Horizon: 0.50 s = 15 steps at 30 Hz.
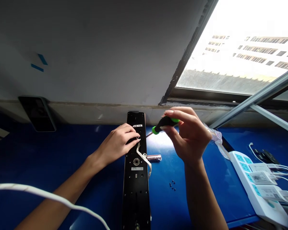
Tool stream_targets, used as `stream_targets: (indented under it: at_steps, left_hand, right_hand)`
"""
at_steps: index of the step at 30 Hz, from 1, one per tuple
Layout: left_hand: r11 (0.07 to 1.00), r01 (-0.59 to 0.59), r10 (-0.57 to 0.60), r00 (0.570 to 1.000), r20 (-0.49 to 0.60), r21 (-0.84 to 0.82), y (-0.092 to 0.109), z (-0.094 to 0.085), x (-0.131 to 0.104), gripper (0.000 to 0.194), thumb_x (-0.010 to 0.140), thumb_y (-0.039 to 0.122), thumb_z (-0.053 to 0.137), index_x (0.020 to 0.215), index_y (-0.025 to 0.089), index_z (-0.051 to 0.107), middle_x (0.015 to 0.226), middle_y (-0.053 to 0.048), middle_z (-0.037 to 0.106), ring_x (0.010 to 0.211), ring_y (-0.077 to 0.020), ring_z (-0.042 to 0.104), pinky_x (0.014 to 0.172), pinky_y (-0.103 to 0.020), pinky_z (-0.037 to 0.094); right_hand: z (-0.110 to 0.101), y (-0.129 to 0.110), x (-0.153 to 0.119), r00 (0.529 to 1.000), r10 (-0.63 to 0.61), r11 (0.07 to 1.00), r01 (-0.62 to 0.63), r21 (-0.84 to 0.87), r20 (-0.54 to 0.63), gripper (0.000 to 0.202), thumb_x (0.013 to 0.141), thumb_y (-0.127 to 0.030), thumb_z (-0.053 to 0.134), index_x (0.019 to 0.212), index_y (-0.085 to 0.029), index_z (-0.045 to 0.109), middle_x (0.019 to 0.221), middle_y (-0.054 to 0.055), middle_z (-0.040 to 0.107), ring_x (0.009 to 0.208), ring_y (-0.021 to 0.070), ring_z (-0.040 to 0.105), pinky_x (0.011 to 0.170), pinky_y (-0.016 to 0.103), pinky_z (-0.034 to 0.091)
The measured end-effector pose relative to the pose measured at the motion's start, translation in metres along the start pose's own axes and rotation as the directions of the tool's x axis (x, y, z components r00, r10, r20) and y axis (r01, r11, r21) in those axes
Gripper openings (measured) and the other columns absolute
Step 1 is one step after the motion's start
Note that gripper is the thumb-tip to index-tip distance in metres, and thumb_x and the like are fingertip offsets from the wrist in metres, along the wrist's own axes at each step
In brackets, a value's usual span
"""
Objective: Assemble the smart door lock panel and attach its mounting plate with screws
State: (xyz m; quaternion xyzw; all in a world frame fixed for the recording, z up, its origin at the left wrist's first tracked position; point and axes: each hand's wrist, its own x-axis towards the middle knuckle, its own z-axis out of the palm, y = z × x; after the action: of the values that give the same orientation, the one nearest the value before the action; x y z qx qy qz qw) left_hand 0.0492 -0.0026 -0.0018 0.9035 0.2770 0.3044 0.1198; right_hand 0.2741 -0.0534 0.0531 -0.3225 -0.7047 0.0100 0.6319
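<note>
A long black panel (136, 188), which looks like a door lock's body, lies lengthwise on the blue table and bears white labels and a square-holed metal ring. My left hand (121, 140) rests over its upper part, thumb and fingers pinched around something tiny and round that I cannot make out. Just below those fingertips a white cable (146, 158) runs off the panel's right side. My right hand (188, 132) grips a black-and-green screwdriver (166, 123), whose shaft slants down left to the panel's right edge. A shiny metal handle (154, 158) sticks out on that side.
Several small dark screws (172, 185) lie right of the panel. A white power strip (251, 188) with plugged chargers stands at the right. A phone (37, 114) leans against the wall at left. A white cable (62, 200) crosses before my left forearm.
</note>
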Motion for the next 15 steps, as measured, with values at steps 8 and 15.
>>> stream_targets:
  at_steps: [8, 15]
  left_hand:
    - [1.0, -0.015, 0.015, 1.0, 0.024, 0.01, 0.0005, -0.0026, -0.0004, 0.016, 0.098, 0.017, 0.067, 0.11, 0.017, 0.077, 0.102, -0.008, 0.074, 0.1, -0.0224, 0.067, 0.089, -0.038, 0.06]
    - [0.998, -0.024, 0.021, 0.999, 0.047, 0.063, 0.0023, -0.0049, -0.0011, 0.017, 0.099, 0.017, 0.065, 0.112, 0.018, 0.076, 0.102, -0.007, 0.075, 0.102, -0.0232, 0.068, 0.087, -0.038, 0.06]
  right_hand:
    - [0.0008, -0.0055, 0.002, 0.994, 0.021, 0.994, -0.032, 0.101, 0.104, 0.045, 0.102, -0.015, 0.055, 0.141, -0.035, 0.065, 0.132, 0.007, 0.073, 0.11, 0.0251, 0.074, 0.091, 0.049, 0.067]
    - [0.0033, -0.005, -0.0008, 0.998, 0.017, 0.999, -0.02, 0.043, 0.058, 0.033, 0.1, -0.032, 0.065, 0.132, -0.035, 0.072, 0.126, 0.008, 0.066, 0.107, 0.0252, 0.071, 0.083, 0.046, 0.068]
